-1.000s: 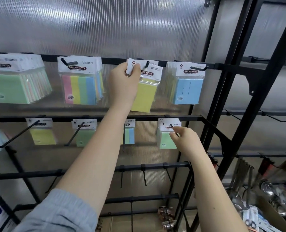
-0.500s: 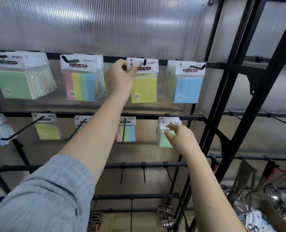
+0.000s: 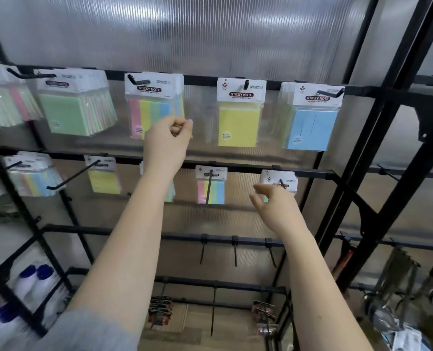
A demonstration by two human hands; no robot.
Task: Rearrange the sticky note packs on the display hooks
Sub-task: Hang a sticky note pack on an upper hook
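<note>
Between moves: yellow pack (image 3: 238,117) hangs alone on top-rail hook. Left hand (image 3: 168,143) curled empty left of it; right hand (image 3: 273,203) loose, fingers apart, below-right at green pack (image 3: 278,181). Next probably: pinch that header.

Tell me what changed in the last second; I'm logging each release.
The left hand let go of the yellow pack, now hanging straight on its hook, and drew back down-left. The right hand left the green pack. Other packs stayed hanging.
</note>
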